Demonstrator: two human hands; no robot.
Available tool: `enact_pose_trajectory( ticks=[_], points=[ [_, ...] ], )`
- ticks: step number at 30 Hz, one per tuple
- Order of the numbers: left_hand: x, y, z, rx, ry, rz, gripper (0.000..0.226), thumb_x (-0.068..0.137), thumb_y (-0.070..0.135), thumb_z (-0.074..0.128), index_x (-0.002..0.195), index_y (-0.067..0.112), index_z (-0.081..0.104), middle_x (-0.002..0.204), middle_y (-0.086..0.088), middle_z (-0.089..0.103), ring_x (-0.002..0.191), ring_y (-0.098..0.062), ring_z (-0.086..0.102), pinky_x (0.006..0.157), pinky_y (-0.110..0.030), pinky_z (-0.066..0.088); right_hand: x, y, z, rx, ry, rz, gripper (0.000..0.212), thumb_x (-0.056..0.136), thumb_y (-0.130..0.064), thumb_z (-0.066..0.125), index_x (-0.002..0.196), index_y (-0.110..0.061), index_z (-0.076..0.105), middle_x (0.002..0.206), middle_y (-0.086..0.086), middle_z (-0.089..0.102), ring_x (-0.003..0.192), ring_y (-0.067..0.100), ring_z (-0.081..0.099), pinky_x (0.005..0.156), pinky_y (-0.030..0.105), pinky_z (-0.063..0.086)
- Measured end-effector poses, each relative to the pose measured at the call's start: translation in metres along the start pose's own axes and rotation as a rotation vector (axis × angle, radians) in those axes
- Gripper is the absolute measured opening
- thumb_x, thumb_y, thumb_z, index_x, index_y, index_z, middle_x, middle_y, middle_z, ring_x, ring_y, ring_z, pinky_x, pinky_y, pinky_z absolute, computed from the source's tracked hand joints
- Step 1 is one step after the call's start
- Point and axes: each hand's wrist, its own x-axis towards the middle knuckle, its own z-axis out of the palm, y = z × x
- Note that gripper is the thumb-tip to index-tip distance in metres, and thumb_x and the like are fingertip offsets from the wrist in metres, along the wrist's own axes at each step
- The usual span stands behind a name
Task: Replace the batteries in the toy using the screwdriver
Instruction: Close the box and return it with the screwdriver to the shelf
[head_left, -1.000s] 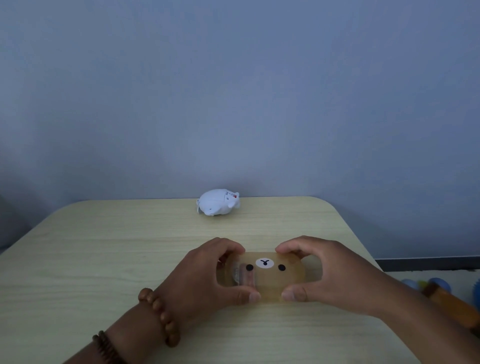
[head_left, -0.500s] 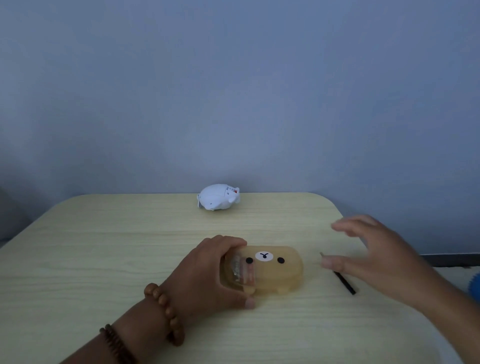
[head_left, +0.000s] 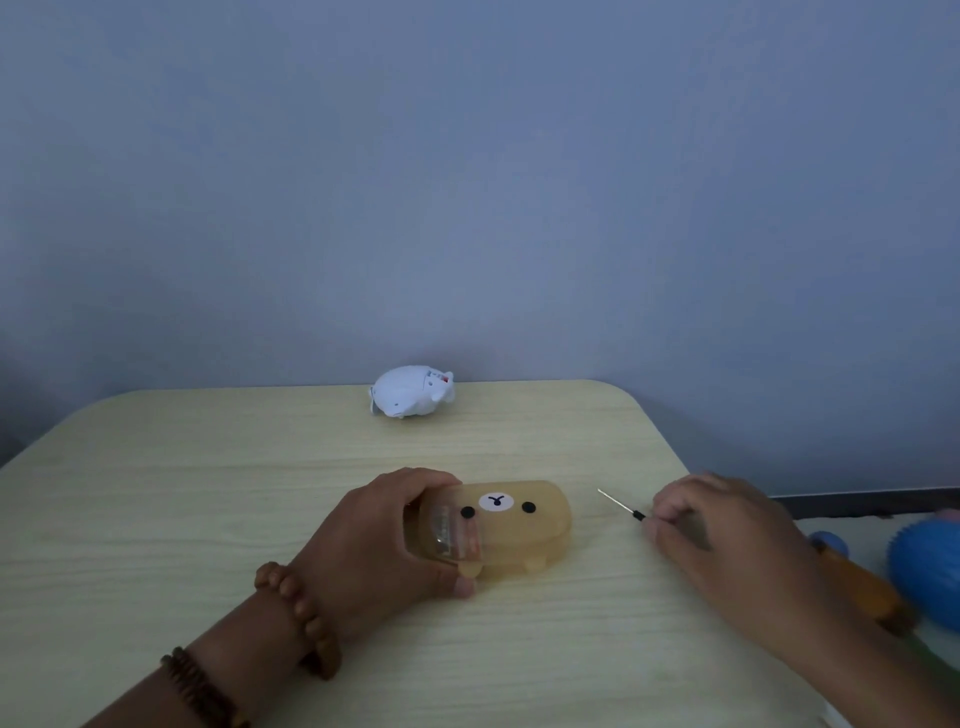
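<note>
So the left hand (head_left: 374, 535) is wrapped round the left end of the bear box (head_left: 519, 530), flat on the table (head_left: 208, 493). The right hand (head_left: 727, 530) pinches the screwdriver (head_left: 621, 504) handle just right of it. The toy (head_left: 413, 392) sits at the far edge, well apart.

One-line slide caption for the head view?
Left hand grips the bear-face box while right hand pinches the screwdriver; white toy sits far back on the table.

The toy (head_left: 413, 392) sits at the far edge of the table (head_left: 208, 493), well behind the box (head_left: 519, 525). The left hand (head_left: 374, 540) grips the box's left end. The screwdriver (head_left: 618, 504) lies just right of the box, its right end pinched by the right hand (head_left: 727, 535).
</note>
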Motion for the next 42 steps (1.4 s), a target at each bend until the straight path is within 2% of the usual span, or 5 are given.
enact_pose_trajectory(
  ticks=[2, 9, 15, 33, 42],
  points=[
    [-0.001, -0.002, -0.002, -0.042, 0.023, -0.024, 0.07, 0.044, 0.041, 0.094, 0.105, 0.045, 0.06, 0.104, 0.031, 0.063, 0.098, 0.009, 0.058, 0.08, -0.008, 0.045, -0.002, -0.006, -0.001, 0.079, 0.047, -0.002, 0.022, 0.083, -0.035, 0.075, 0.067, -0.032, 0.06, 0.065, -0.014, 0.067, 0.067, 0.007, 0.063, 0.063, 0.038, 0.055],
    [-0.003, -0.003, -0.05, -0.035, 0.05, -0.011, 0.071, 0.044, 0.036, 0.096, 0.107, 0.038, 0.065, 0.102, 0.028, 0.067, 0.095, 0.004, 0.063, 0.079, -0.009, 0.048, 0.018, -0.047, -0.002, 0.514, -0.006, 0.019, 0.016, 0.077, -0.014, 0.084, 0.075, -0.029, 0.077, 0.066, -0.011, 0.071, 0.059, 0.007, 0.061, 0.055, 0.012, 0.044],
    [0.019, 0.032, -0.151, -0.036, 0.157, -0.015, 0.068, 0.047, 0.026, 0.097, 0.106, 0.035, 0.065, 0.098, 0.03, 0.069, 0.088, 0.005, 0.067, 0.073, -0.002, 0.045, 0.077, -0.124, -0.066, 0.712, 0.067, 0.002, 0.014, 0.082, -0.014, 0.08, 0.075, -0.026, 0.076, 0.069, -0.009, 0.073, 0.057, 0.004, 0.059, 0.055, 0.016, 0.045],
    [0.034, 0.46, -0.708, 0.101, 0.239, -0.043, 0.066, 0.048, 0.033, 0.096, 0.105, 0.041, 0.064, 0.102, 0.031, 0.066, 0.093, 0.007, 0.064, 0.075, -0.006, 0.049, 0.222, -0.44, -0.643, 0.903, 0.024, -0.043, 0.014, 0.077, -0.01, 0.082, 0.072, -0.021, 0.076, 0.064, 0.0, 0.075, 0.056, 0.01, 0.065, 0.056, 0.023, 0.049],
    [-0.046, 0.567, -0.819, 0.225, 0.409, -0.149, 0.062, 0.048, 0.037, 0.096, 0.102, 0.041, 0.066, 0.09, 0.026, 0.07, 0.085, 0.008, 0.065, 0.076, -0.014, 0.052, 0.218, -0.54, -0.763, 0.993, -0.004, -0.21, 0.009, 0.078, -0.015, 0.081, 0.076, -0.021, 0.075, 0.066, -0.001, 0.077, 0.062, 0.014, 0.071, 0.068, 0.038, 0.057]
  ],
)
